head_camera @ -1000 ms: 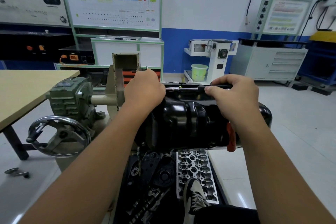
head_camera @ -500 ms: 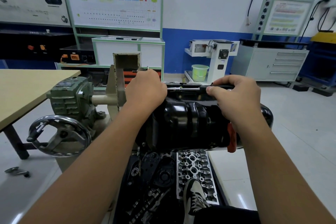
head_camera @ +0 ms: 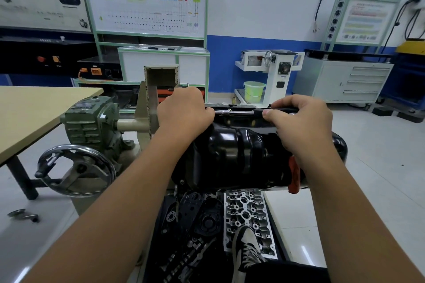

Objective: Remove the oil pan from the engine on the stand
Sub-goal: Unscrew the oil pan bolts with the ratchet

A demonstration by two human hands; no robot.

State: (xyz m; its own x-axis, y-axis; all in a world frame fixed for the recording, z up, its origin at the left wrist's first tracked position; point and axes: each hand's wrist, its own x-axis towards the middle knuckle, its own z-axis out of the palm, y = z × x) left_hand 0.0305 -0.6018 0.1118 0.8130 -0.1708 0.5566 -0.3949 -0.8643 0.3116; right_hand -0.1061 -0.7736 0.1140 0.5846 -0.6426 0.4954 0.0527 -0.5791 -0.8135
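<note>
Two hands, left hand (head_camera: 184, 112), right hand (head_camera: 301, 122), gripping one ratchet (head_camera: 239, 112), one oil pan (head_camera: 234, 156)

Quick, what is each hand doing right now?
Left hand: fingers curled over the head end of the wrench.
Right hand: grips the wrench's black handle.

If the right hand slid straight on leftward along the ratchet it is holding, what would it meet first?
Most likely the left hand. The right hand grips the ratchet by its black handle, and the chrome shaft runs left to the left hand above the oil pan. Depth is unclear.
</note>
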